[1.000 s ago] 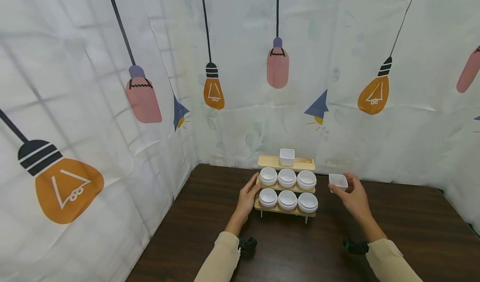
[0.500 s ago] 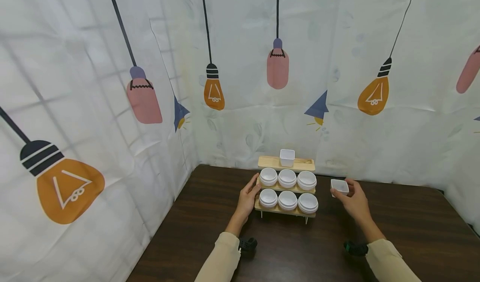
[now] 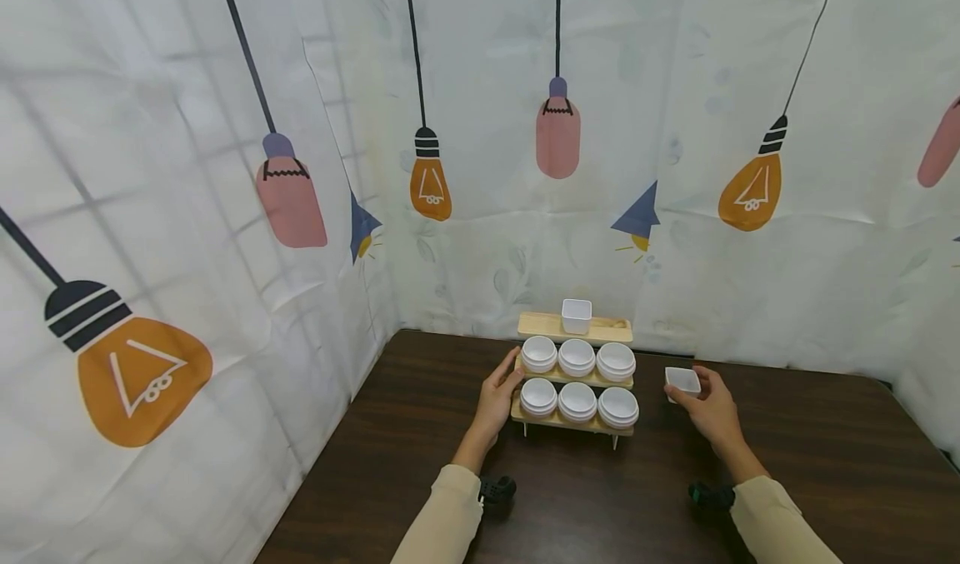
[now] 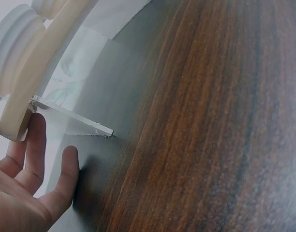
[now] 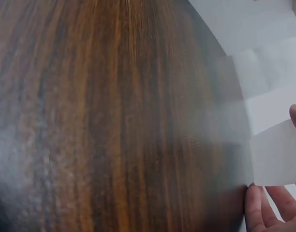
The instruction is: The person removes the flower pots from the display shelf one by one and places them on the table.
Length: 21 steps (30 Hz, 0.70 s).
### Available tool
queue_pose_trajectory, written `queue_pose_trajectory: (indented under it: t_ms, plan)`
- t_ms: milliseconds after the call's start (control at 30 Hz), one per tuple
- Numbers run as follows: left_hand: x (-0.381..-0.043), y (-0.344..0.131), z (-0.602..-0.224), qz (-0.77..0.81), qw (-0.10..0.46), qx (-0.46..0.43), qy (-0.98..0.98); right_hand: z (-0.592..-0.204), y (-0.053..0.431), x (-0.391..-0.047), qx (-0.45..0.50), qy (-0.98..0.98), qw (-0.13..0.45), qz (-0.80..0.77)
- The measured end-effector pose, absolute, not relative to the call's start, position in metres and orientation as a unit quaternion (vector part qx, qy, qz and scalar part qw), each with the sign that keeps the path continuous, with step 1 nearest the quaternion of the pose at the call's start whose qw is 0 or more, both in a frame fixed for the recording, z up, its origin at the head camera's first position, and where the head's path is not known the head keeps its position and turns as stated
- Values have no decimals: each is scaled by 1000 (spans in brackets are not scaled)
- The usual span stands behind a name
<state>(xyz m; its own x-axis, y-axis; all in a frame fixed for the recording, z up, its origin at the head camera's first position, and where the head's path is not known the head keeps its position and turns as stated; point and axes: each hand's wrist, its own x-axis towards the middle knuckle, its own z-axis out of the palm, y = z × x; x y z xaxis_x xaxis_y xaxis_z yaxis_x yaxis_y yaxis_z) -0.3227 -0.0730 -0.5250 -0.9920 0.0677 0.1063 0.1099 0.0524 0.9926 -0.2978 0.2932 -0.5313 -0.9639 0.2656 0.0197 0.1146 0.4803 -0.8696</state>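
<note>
Square white cup (image 3: 683, 383), pinched by our right hand (image 3: 715, 410), sits just to the right of the rack and near the desk's far edge. Our thumb and fingers are clamped on its walls; we cannot tell whether its base touches the desk (image 3: 577, 501). A strip of dark wood separates the cup from the ends of the shelves, and a wider stretch runs out to the right behind our wrist.

The wooden rack (image 3: 537, 325) has three shelves. Six round cups (image 3: 577, 356) fill the two lower ones (three on each, side by side), right up to the edges. A second square cup (image 3: 577, 317) stands at the middle of the top shelf, with pale wood showing on both sides.

Our left hand (image 3: 492, 397) touches the left end of the middle shelf, one fingertip against its underside beside a slim leg (image 4: 75, 116); whether those fingers clamp it, we cannot tell. Between our sleeves (image 3: 442, 510), dark wood spreads toward us. Beyond the desk's back and left edges hangs a pale printed cloth (image 3: 480, 256).
</note>
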Motion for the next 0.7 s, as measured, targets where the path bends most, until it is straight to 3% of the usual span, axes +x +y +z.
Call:
queue_pose_trajectory:
  t_ms: [467,700]
  plan:
    - [-323,-72,-527,-687,14,-61,-724,-539,295,-305,-125,-852,73,504]
    - [-311,-75,-505,-691,2,-72,-719,-539,295,-310,-130,-851,69,504]
